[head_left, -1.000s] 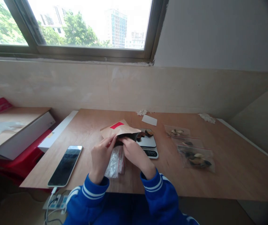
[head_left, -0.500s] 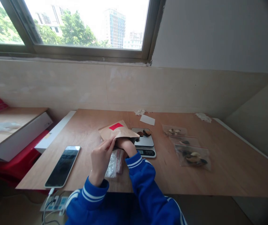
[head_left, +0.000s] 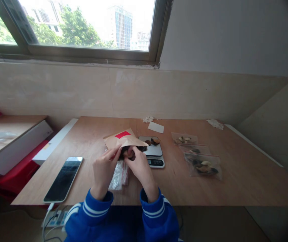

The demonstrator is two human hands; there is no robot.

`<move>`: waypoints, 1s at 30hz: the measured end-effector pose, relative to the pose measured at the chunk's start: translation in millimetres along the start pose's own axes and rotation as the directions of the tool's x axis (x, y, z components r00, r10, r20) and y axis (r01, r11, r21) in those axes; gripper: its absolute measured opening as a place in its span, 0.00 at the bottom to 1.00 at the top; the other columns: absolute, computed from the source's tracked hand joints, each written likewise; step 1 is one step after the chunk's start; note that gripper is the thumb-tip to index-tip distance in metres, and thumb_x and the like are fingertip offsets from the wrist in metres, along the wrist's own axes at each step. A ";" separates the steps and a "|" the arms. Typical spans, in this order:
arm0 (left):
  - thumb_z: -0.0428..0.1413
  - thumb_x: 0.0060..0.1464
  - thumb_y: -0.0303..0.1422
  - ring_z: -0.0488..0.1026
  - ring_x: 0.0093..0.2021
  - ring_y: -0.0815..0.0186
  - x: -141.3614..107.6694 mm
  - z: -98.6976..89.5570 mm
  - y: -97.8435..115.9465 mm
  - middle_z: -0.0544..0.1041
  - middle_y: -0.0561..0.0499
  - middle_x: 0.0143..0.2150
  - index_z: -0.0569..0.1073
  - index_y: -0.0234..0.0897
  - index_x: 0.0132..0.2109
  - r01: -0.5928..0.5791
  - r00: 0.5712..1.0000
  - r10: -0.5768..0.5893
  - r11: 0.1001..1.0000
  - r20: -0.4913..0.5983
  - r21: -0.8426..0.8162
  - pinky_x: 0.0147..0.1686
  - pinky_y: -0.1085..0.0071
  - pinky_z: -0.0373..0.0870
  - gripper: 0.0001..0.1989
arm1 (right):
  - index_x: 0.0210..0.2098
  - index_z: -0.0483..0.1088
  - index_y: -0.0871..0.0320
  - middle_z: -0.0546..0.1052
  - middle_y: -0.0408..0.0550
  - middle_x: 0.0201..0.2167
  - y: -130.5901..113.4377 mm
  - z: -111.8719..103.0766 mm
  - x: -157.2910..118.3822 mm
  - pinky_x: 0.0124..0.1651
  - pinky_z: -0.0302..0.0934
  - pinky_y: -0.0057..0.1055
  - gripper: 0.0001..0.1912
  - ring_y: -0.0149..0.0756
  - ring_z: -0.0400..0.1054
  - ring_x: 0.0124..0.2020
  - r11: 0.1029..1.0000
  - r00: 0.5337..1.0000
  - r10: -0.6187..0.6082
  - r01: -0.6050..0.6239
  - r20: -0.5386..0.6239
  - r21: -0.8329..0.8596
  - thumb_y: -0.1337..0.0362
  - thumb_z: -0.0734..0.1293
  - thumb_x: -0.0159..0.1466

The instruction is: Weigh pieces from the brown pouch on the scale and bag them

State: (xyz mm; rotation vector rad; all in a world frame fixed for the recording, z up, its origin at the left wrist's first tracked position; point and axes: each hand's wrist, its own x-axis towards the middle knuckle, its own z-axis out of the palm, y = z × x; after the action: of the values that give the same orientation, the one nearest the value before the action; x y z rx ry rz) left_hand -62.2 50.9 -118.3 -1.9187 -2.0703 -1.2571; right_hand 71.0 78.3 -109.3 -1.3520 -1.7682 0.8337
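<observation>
A brown kraft paper bag [head_left: 111, 141] with a red label [head_left: 122, 134] lies tilted, its dark mouth facing me. My left hand [head_left: 103, 170] pinches the near edge of that mouth. At the opening, my right hand [head_left: 142, 168] has its fingers closed around a brownish dried piece [head_left: 129, 153], partly hidden by the fingers. Just right of the bag, a digital kitchen scale [head_left: 155, 152] bears a few dark, curled dried pieces [head_left: 155, 141]. Clear plastic bags [head_left: 116, 178] lie below my hands.
Zip bags hold pale pieces [head_left: 184, 139] and darker mixed pieces [head_left: 204, 167] on the right. A white card [head_left: 156, 127] and crumpled white tissue [head_left: 148, 119] sit at the back. A phone [head_left: 64, 179] with a charging cable [head_left: 48, 215] lies at the left.
My right hand has drawn back from deep inside the paper bag to its mouth, where a brownish piece shows at the fingers. My left hand still pinches the edge.
</observation>
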 end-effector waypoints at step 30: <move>0.57 0.58 0.39 0.78 0.32 0.65 29.7 -7.7 -1.9 0.82 0.52 0.36 0.81 0.47 0.44 0.103 0.994 -0.099 0.991 -0.051 0.084 0.28 0.74 0.62 0.10 | 0.39 0.74 0.60 0.78 0.60 0.42 175.1 -66.8 73.6 0.54 0.60 0.42 0.31 0.46 0.71 0.47 0.987 0.978 -0.025 -0.008 -0.206 -0.158 0.47 0.47 0.69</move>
State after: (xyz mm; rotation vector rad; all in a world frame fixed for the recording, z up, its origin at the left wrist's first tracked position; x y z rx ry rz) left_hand -74.1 70.7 -98.1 -1.7526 -2.1854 -1.1969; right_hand 201.2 193.9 -210.2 -1.4759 -1.7023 0.5338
